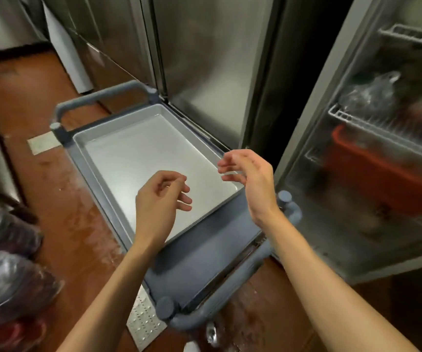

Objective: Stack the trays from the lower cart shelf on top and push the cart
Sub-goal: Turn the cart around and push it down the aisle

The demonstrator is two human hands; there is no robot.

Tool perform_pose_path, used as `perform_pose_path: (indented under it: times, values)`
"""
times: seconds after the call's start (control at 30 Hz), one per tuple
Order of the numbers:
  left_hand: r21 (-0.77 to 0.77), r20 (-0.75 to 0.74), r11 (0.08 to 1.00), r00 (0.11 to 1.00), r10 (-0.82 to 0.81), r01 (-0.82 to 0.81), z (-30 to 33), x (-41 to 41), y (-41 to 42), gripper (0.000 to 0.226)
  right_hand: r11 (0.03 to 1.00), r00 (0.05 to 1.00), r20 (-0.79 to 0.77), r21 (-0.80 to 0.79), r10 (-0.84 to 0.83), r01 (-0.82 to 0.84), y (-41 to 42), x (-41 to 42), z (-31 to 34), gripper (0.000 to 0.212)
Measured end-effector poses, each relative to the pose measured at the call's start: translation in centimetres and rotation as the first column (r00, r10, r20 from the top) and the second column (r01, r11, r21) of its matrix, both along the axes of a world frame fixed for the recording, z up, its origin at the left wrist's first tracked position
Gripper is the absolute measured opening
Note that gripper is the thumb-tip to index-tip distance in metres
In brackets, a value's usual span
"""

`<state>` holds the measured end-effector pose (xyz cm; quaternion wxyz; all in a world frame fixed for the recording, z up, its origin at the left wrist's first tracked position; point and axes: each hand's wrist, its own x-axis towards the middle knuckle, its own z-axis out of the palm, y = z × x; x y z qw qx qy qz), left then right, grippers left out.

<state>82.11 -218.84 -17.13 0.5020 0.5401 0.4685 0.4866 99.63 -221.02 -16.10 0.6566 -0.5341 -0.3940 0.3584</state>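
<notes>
A silver metal tray (139,153) lies flat on the top shelf of a grey cart (199,265), toward the cart's far end. My left hand (161,199) hovers over the tray's near edge, fingers loosely curled and apart, holding nothing. Just above the tray's right near corner, my right hand (250,176) hangs open and empty. The cart has a rounded handle at the far end (98,97) and another at the near end (220,306). The lower shelf is hidden beneath the top one.
An open refrigerator door (314,97) and wire shelves holding a red tub (382,171) stand right of the cart. Stainless cabinet fronts (205,59) run behind it. Plastic-wrapped bundles (7,275) sit at the left on the reddish tiled floor (52,189), which has a metal drain cover (144,323).
</notes>
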Motion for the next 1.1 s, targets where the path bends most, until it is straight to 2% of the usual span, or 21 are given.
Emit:
perform_pose_path:
  times: [0.23,0.4,0.57,0.77,0.83,0.9,0.97,1.03,1.1]
  values:
    - [-0.034,-0.064,0.998,0.997,0.041,-0.044,-1.8,-0.4,-1.0,0.013,0.984,0.973,0.149,-0.038,0.177,-0.173,1.8,1.1,0.6,0.021]
    - [-0.056,-0.216,0.997,0.976,0.034,-0.048,-3.4,0.4,-1.7,0.004,0.942,0.907,0.256,-0.117,0.334,-0.314,3.3,3.4,-0.4,0.019]
    - [-0.074,-0.374,0.995,0.927,0.036,-0.069,-4.2,2.4,-2.4,0.012,0.812,0.737,0.341,-0.258,0.584,-0.523,5.5,5.5,-1.9,0.019]
    - [-0.100,-0.485,0.985,0.871,0.073,-0.138,-6.1,5.8,-4.2,0.018,0.616,0.533,0.309,-0.387,0.788,-0.686,6.6,7.6,-4.7,0.018]
    - [-0.108,-0.527,0.986,0.849,0.048,-0.123,-7.1,6.7,-4.9,0.018,0.502,0.402,0.303,-0.480,0.864,-0.719,6.6,8.4,-6.2,0.018]
    - [-0.143,-0.570,0.987,0.821,-0.023,-0.072,-8.5,7.3,-5.6,0.023,0.347,0.174,0.323,-0.615,0.930,-0.708,6.3,9.2,-8.1,0.024]
    - [-0.222,-0.612,0.975,0.775,-0.157,0.022,-9.8,7.8,-6.4,0.035,0.208,-0.027,0.295,-0.731,0.955,-0.650,5.6,9.9,-10.0,0.039]
    - [-0.320,-0.653,0.939,0.689,-0.313,0.124,-11.0,8.3,-7.0,0.052,0.096,-0.202,0.248,-0.823,0.947,-0.560,4.7,10.5,-11.8,0.055]
    - [-0.421,-0.685,0.885,0.569,-0.455,0.200,-12.1,8.8,-7.5,0.061,-0.006,-0.381,0.185,-0.895,0.906,-0.447,3.6,10.8,-13.4,0.063]
